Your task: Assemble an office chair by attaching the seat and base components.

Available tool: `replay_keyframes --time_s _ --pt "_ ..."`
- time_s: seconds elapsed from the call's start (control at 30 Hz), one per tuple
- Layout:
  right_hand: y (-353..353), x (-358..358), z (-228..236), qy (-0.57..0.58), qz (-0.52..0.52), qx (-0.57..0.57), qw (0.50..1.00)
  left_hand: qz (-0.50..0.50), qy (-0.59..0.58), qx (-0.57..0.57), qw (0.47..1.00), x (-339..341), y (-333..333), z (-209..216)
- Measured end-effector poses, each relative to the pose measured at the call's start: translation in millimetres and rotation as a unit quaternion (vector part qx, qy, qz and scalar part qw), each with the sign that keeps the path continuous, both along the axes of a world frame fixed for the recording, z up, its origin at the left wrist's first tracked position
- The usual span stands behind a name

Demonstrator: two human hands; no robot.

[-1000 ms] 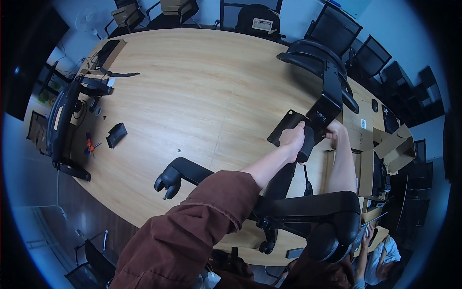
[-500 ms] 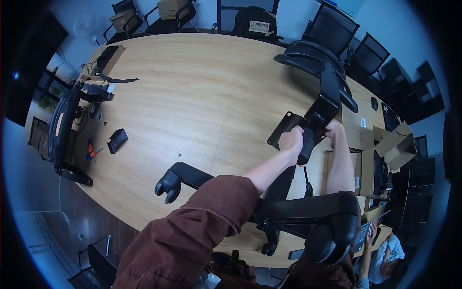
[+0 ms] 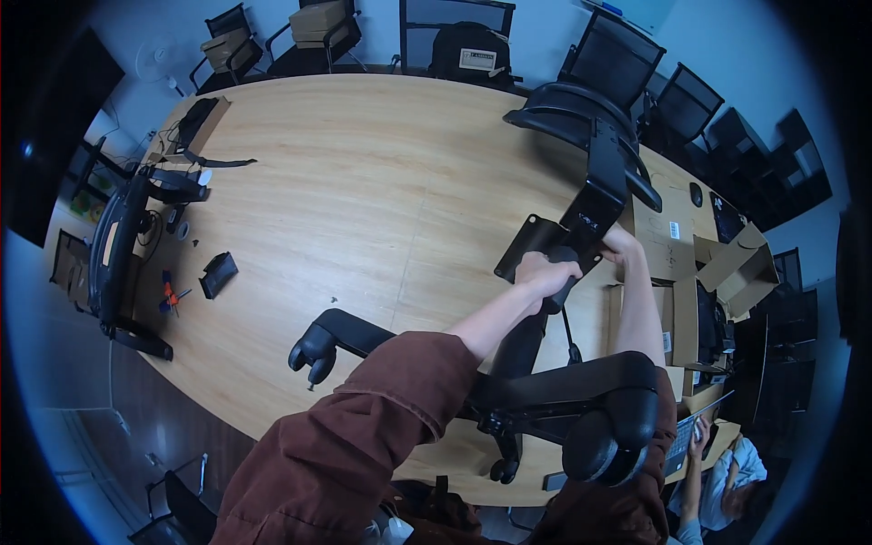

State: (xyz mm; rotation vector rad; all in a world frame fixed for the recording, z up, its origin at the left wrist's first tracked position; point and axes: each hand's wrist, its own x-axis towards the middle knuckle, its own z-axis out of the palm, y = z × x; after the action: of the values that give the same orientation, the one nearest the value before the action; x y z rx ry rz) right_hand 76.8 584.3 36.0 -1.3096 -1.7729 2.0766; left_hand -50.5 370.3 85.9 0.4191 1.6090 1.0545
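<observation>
A black office chair lies upside down or on its side across the table. Its star base with casters (image 3: 563,386) is toward me, and its curved back part (image 3: 581,104) is farther off. My left hand (image 3: 543,275) is closed round a thick black cylindrical part (image 3: 561,295) under the flat metal plate (image 3: 527,245). Just right of it, my right hand (image 3: 622,245) grips the plate's right side below the angled black bracket (image 3: 597,186); its fingertips are partly hidden.
On the right are open cardboard boxes (image 3: 738,263), and a person's hand (image 3: 698,438) at a laptop (image 3: 681,445). To the left lie a black angular piece (image 3: 218,274), an orange-and-blue tool (image 3: 169,292) and another black chair part (image 3: 118,245). Office chairs (image 3: 610,54) line the far edge.
My left hand has turned over the cylindrical part, its fingers now lying across the top. My right hand has shifted slightly closer to the bracket. The whole view has moved a little.
</observation>
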Motion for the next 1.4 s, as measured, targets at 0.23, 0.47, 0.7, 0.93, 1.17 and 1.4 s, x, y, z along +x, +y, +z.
replay_keyframes --time_s 0.23,0.47,0.7,0.93,1.17,1.4 --pt "3 17 4 0.027 0.004 -0.006 1.0 -0.006 -0.247 0.008 0.969 -9 15 20" --pt "4 5 -2 0.017 0.034 -0.001 0.999 0.005 -0.313 0.0 0.95 -12 12 23" --pt "-16 -3 17 -0.068 0.038 0.013 0.997 -0.033 -0.261 0.004 0.965 -21 5 15" --pt "-12 -1 9 -0.042 0.079 0.061 0.994 -0.071 -0.286 0.041 0.955 -26 4 10" --pt "-33 5 22 -0.073 -0.102 0.152 0.98 -0.056 -0.255 0.057 0.964 -25 2 12" --pt "-58 41 82 -0.197 0.009 0.337 0.921 -0.023 -0.237 0.02 0.971 -25 0 12"
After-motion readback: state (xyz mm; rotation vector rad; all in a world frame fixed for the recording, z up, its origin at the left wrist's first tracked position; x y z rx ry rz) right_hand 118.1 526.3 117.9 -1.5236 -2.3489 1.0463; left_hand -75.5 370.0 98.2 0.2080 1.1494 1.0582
